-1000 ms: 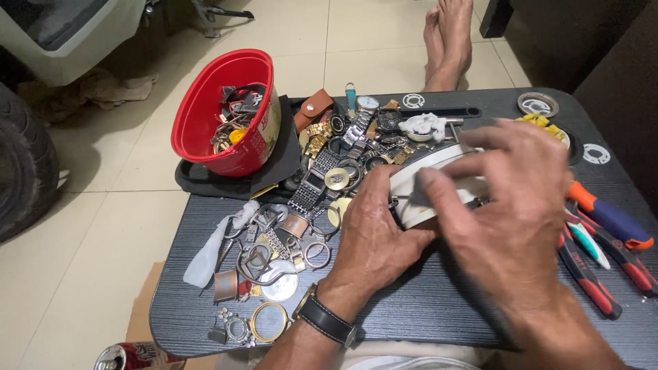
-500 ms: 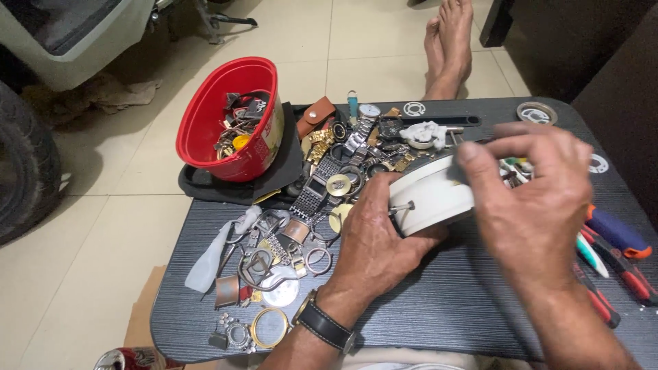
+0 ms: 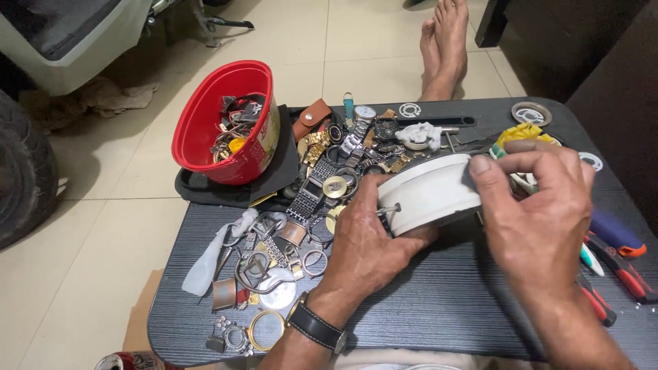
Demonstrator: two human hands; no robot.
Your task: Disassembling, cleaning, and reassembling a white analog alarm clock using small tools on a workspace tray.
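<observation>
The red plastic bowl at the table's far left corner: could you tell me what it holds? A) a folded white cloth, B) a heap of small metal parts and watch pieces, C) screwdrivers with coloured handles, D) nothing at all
B: the red plastic bowl is tilted on a dark cloth and shows a jumble of small metal parts inside, while the screwdrivers lie at the table's right edge.

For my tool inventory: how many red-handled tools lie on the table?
2: one red-handled tool at the right edge, another just below it beside the right hand. More may be hidden underneath.
</observation>
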